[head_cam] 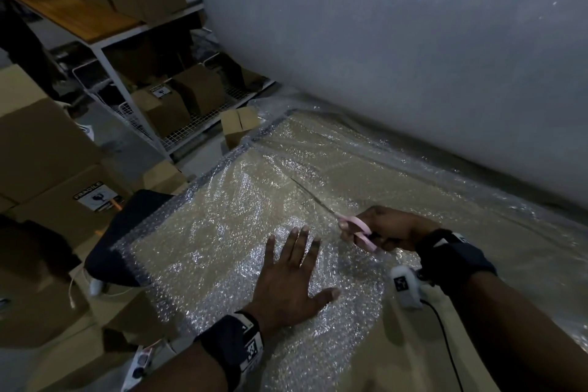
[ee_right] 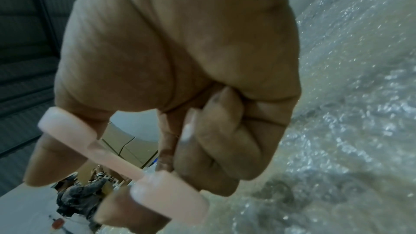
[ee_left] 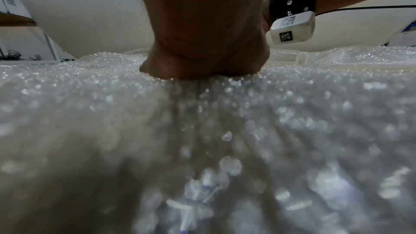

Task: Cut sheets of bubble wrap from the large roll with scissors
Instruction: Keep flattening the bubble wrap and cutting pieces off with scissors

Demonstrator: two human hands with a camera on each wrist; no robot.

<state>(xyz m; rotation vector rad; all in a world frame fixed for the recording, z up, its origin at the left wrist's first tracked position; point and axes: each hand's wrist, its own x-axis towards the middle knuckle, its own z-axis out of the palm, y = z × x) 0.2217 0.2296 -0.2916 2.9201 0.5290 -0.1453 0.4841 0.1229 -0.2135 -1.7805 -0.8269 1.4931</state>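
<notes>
Left hand (head_cam: 288,274) flattened on limp, slippery clear bubble wrap (head_cam: 222,232) beside the cut steadies it; right hand (head_cam: 386,229) grips pink-handled scissors (head_cam: 356,231).

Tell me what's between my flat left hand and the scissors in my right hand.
Only bubble wrap: in the head view a bare strip of it separates the left hand from the pink scissors held by the right hand.

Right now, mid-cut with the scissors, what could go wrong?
The left hand lies flat on the bubble wrap beside the scissors held by the right hand; its fingers may stray into the cut line. The wrap looks wrinkled, so the cut could wander or snag.
</notes>
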